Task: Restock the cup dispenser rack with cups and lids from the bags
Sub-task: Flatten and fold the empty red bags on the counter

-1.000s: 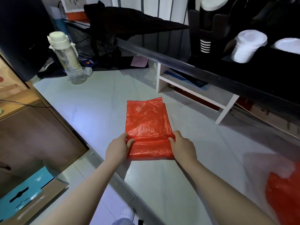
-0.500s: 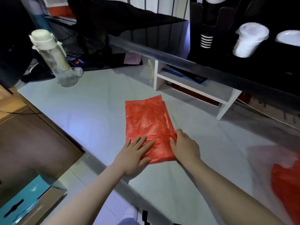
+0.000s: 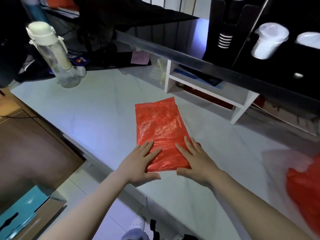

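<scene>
A folded red plastic bag [image 3: 159,125] lies flat on the white table [image 3: 97,110]. My left hand [image 3: 140,161] presses its near left corner with straight, spread fingers. My right hand [image 3: 194,160] lies flat on its near right corner the same way. The black cup dispenser rack [image 3: 225,23] stands at the back right on a dark shelf, with a stack of white lids [image 3: 266,42] lying in one slot and another white stack [image 3: 310,39] at the right edge. A second red bag [image 3: 306,187] lies crumpled at the table's right edge.
A clear water bottle [image 3: 53,54] with a white cap stands at the back left. A small white shelf unit [image 3: 240,108] sits under the dark shelf behind the bag. The table's front edge runs diagonally under my forearms; a teal box [image 3: 20,210] is on the floor below left.
Both hands went from pinching the bag's near edge to lying flat on it: the left flattened first, then the right. The view shifted slightly.
</scene>
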`<control>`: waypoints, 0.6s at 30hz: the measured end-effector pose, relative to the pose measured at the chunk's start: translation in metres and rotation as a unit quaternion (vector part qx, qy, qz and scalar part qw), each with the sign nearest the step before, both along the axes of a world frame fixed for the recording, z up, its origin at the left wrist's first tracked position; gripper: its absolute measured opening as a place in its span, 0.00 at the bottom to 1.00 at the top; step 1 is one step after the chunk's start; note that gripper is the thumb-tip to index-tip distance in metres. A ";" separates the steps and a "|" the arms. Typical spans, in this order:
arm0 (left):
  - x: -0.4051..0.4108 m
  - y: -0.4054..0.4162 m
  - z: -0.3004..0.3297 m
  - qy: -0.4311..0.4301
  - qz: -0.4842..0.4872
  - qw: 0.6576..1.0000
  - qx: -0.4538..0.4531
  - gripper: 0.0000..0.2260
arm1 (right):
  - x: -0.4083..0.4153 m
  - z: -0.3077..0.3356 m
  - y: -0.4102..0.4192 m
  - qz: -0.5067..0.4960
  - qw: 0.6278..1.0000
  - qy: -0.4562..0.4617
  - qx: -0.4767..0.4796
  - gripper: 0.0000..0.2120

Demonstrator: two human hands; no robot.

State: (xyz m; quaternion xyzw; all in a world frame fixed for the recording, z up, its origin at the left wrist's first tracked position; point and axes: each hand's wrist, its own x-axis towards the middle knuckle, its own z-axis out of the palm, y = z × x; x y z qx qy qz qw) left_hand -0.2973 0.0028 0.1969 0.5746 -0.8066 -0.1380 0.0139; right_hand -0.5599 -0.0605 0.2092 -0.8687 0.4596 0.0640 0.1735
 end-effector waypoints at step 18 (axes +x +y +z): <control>0.013 0.002 0.012 0.142 -0.031 0.989 -0.025 0.42 | 0.007 0.014 0.019 -0.030 0.987 -0.158 0.014 0.46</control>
